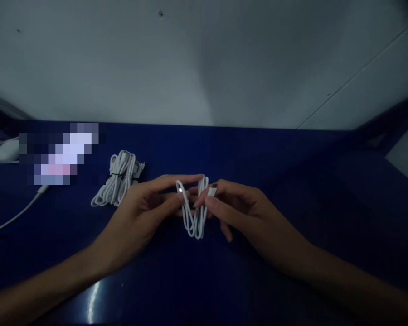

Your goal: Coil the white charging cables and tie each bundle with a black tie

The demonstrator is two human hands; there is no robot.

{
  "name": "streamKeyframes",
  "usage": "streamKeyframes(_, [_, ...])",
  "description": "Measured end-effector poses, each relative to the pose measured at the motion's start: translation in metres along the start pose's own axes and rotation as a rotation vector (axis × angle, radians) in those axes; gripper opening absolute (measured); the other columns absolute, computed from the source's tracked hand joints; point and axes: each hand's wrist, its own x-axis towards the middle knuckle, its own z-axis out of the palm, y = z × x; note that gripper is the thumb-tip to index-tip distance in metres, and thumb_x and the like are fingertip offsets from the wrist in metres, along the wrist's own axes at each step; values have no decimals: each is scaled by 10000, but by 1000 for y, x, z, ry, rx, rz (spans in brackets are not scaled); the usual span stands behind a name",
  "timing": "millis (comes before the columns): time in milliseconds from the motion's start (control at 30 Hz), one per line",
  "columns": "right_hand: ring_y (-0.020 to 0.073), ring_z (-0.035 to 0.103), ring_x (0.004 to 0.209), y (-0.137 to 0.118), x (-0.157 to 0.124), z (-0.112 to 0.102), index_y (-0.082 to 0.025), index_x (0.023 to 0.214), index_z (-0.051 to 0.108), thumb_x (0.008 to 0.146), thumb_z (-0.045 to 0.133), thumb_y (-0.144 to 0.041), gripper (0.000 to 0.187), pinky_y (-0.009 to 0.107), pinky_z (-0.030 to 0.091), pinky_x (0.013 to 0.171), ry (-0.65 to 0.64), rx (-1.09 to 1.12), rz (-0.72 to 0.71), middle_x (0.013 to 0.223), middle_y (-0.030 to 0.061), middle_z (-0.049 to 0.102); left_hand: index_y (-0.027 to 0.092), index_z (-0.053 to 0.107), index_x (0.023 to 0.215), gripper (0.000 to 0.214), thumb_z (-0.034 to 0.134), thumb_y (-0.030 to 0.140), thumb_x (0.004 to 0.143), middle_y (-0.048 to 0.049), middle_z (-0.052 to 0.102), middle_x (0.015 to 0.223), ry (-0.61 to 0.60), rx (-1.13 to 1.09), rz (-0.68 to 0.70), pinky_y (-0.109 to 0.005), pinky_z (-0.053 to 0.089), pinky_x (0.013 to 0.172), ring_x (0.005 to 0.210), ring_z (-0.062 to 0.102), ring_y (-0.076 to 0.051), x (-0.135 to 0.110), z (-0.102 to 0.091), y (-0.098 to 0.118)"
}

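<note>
A white USB cable, looped into a loose coil, hangs upright between my two hands above the blue table. My left hand is closed on the coil's left side, with the thumb near a small bright plug end. With thumb and fingers, my right hand pinches the flat white USB plug at the coil's right side. Some of the fingers behind the coil are hidden. Just beyond my left wrist lies a pile of bundled white cables, bound with dark ties.
A blue table runs back to a pale wall. At the left lies a pixelated, bright phone-like object with a white cord leading from it. Beside it is a rounded white object.
</note>
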Motion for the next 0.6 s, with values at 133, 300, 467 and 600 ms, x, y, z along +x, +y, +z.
streamKeyframes(133, [122, 534, 680, -1, -1, 1, -315, 1137, 867, 1115, 692, -461, 229, 273, 472, 625, 4, -41, 0, 926, -7, 711, 361, 815, 1391, 325, 774, 377, 1069, -46, 866, 1271, -13, 11, -5, -372, 647, 1063, 1211, 804, -275, -2, 2, 1])
streamKeyframes(300, [117, 544, 683, 1, -1, 2, -301, 1090, 871, 1092, 735, -464, 212, 293, 461, 660, 105, -74, -33, 854, -23, 660, 324, 778, 1437, 399, 803, 394, 1045, -53, 857, 1300, 22, -2, -55, -356, 647, 1041, 1191, 809, -269, -4, 1, -2])
streamKeyframes(467, [119, 549, 707, -2, -2, 3, -279, 1055, 867, 1089, 746, -433, 199, 278, 469, 650, 82, -14, -38, 810, -28, 625, 293, 745, 1465, 442, 824, 315, 1031, -42, 885, 1148, -1, -36, -107, -331, 620, 1010, 1049, 836, -229, -2, -4, -9])
streamKeyframes(600, [112, 561, 726, -4, -3, 2, -254, 1037, 864, 1087, 753, -394, 185, 264, 495, 658, 28, 17, -15, 859, -18, 634, 289, 799, 1344, 319, 826, 263, 1028, -34, 883, 1103, -22, -118, -118, -291, 630, 955, 1013, 836, -205, -4, -7, -11])
